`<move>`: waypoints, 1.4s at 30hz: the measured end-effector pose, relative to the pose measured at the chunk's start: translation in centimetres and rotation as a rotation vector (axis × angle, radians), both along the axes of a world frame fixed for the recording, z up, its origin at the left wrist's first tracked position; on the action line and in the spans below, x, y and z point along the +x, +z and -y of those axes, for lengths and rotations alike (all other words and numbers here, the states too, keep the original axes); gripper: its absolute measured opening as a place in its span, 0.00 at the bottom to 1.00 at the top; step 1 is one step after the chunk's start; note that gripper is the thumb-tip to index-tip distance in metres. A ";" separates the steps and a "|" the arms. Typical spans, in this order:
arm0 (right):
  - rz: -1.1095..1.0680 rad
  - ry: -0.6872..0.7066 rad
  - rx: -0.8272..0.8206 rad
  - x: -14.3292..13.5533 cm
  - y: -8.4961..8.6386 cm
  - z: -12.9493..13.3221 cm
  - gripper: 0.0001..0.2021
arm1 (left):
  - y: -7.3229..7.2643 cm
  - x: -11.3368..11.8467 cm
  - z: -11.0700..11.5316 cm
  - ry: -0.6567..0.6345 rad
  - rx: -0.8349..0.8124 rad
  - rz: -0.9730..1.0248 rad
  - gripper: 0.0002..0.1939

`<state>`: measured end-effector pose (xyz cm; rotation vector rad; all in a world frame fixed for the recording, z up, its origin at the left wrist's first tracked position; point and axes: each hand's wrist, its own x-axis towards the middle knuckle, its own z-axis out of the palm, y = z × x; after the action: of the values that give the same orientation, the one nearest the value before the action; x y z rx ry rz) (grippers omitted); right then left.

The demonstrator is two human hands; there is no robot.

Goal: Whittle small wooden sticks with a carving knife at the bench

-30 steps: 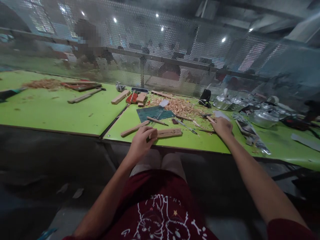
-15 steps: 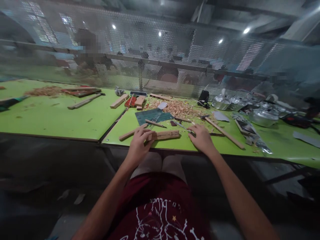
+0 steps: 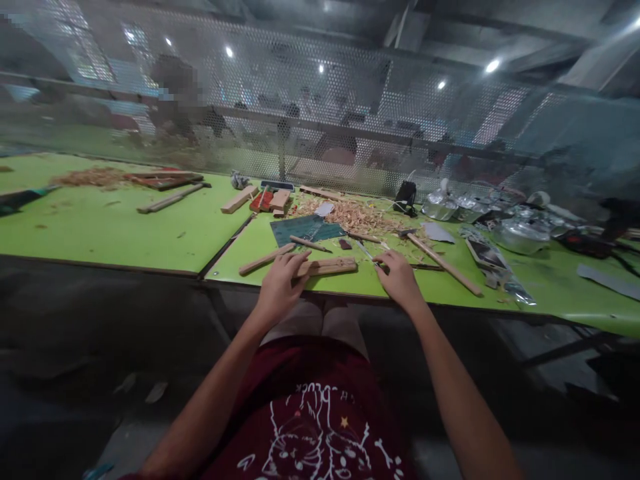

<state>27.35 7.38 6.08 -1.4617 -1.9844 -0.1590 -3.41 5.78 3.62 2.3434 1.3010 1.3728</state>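
My left hand (image 3: 281, 285) rests on the left end of a carved wooden block (image 3: 333, 267) near the table's front edge, its fingers bent around that end. To the right, my right hand (image 3: 397, 277) has its fingers curled at the near end of a thin metal tool (image 3: 365, 251), which slants away over the green surface. A wooden strip (image 3: 260, 262) lies left of the block. Beyond the block are a pointed wooden stick (image 3: 310, 245) and a dark green sheet (image 3: 295, 230). A small dark red piece (image 3: 345, 245) sits beside them.
A hammer (image 3: 445, 265) lies to the right, near a plastic-wrapped phone-like item (image 3: 487, 255) and foil-wrapped objects (image 3: 523, 233). Wood shavings (image 3: 355, 217) are heaped behind. A perforated screen (image 3: 320, 133) stands along the green table's (image 3: 150, 243) back, with people beyond it.
My right hand has shifted slightly left with the metal tool. My left hand stays on the block. The whole view has moved a little.
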 end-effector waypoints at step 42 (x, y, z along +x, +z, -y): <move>-0.757 0.251 -0.198 -8.2 1.5 6.5 0.08 | 3.5 0.4 5.4 -0.556 -0.949 1.166 0.18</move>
<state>19.17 0.91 7.62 -1.1280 -1.5439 0.6269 -3.03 0.40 7.15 0.8470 0.5891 1.1575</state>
